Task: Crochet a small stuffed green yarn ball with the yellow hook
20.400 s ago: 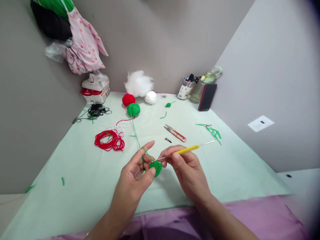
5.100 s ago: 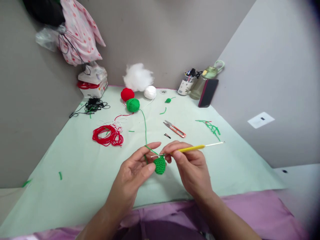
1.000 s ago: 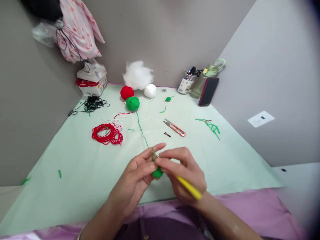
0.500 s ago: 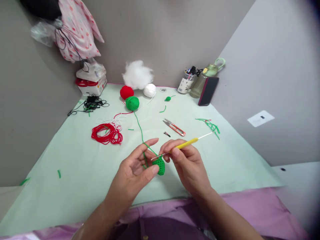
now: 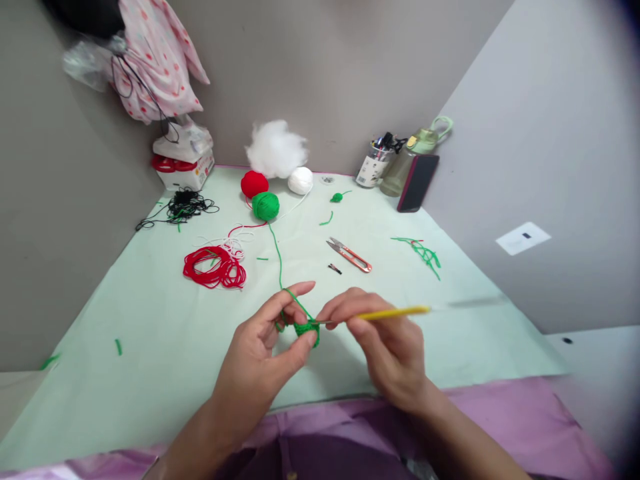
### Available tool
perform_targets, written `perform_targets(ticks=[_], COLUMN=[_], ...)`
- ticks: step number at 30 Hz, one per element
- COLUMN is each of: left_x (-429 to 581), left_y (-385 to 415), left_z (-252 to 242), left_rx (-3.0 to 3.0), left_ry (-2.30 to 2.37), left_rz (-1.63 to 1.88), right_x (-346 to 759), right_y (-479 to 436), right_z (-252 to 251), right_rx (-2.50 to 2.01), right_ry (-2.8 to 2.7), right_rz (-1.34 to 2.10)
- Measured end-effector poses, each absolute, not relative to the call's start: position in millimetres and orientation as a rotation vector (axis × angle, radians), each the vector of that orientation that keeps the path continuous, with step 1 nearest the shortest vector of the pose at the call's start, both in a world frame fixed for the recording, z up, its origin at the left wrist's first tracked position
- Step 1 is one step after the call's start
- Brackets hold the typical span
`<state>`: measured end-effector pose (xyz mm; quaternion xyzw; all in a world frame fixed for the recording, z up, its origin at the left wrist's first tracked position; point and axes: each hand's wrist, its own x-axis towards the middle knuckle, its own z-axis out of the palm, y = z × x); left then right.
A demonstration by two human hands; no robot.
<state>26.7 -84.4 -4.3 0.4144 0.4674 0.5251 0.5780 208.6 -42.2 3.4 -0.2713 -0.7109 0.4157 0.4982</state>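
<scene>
A small green crochet piece (image 5: pixel 311 333) is pinched between the thumb and fingers of my left hand (image 5: pixel 265 340). Green yarn runs from the green yarn ball (image 5: pixel 265 207) over my raised left index finger down to the piece. My right hand (image 5: pixel 383 337) grips a crochet hook (image 5: pixel 395 313) with a yellow handle, its far metal end smeared by motion. The hook's near metal end meets the top edge of the piece; its very tip is hard to make out.
Thread snips (image 5: pixel 350 255) and a small dark clip (image 5: pixel 335 269) lie beyond my hands. Red yarn (image 5: pixel 210 268) is coiled at left, green scraps (image 5: pixel 424 253) at right. White stuffing (image 5: pixel 277 149), a red ball (image 5: pixel 255 184), a white ball (image 5: pixel 301 181), a phone (image 5: pixel 419 183) and a bottle (image 5: pixel 400 167) stand behind.
The hook has swung from slanting up to the right to nearly level, and its near tip no longer sticks out past the piece. The green piece has tilted and shifted slightly left.
</scene>
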Motion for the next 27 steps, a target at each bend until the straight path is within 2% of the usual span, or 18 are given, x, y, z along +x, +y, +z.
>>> perform_targets(ticks=[4,7,9,14,17,20,25,27], left_x=[34.5,38.3,37.7,30.5,30.6,35.0,39.5,37.5], left_y=[-86.1,-85.6,-83.7,-79.2,-80.8,-83.3,-83.3,-81.3], left_z=[-2.2,-2.9,-3.7,-3.2,-3.0,-4.8,-6.8,-6.3], left_rx=[0.917,0.745,0.594,0.445,0.553,0.638,0.629,0.527], left_ry=[1.191,1.033,0.870,0.761,0.805,0.841,0.837,0.769], left_rz=[1.310,1.326,1.262,1.190,1.212,1.255,1.292,1.216], right_x=[207.7,205.6,204.6,203.1,199.6,195.7,198.3,200.6], right_y=[-48.0,-51.7,-53.4,-47.9,-41.7,-41.5,-52.8,-54.8], right_z=[3.5,-4.6,-9.5,-8.3,-5.2,-5.8,-10.2,-10.0], right_rx=[-0.541,-0.546,-0.600,-0.640,-0.614,-0.638,-0.693,-0.663], right_ry=[-2.085,-2.157,-2.098,-1.627,-1.488,-1.555,-1.831,-1.886], right_rz=[0.351,-0.007,0.054,0.812,1.086,1.061,0.621,0.552])
